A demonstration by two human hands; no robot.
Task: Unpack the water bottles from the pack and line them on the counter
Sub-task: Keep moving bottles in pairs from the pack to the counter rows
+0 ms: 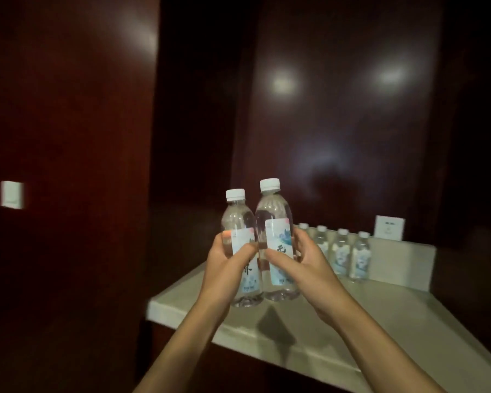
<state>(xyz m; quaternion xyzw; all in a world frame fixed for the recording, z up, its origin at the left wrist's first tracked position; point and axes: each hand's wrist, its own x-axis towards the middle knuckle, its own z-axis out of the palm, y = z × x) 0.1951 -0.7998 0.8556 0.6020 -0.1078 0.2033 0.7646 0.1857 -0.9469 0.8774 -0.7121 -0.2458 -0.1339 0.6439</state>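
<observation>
I hold two clear water bottles with white caps upright, side by side, above the near left part of the pale counter [352,316]. My left hand [224,268] grips the left bottle [237,219] around its label. Around the label of the right bottle [272,214], which stands slightly higher, my right hand [304,265] is closed. Several more bottles [359,255] stand in a row along the counter's back wall, behind my right hand. The pack is not in view.
Dark glossy wooden panels surround the counter niche. A white wall socket [389,227] sits above the counter's raised back edge at the right. A white switch plate [12,194] is on the left panel. The counter's front edge runs diagonally toward the lower right.
</observation>
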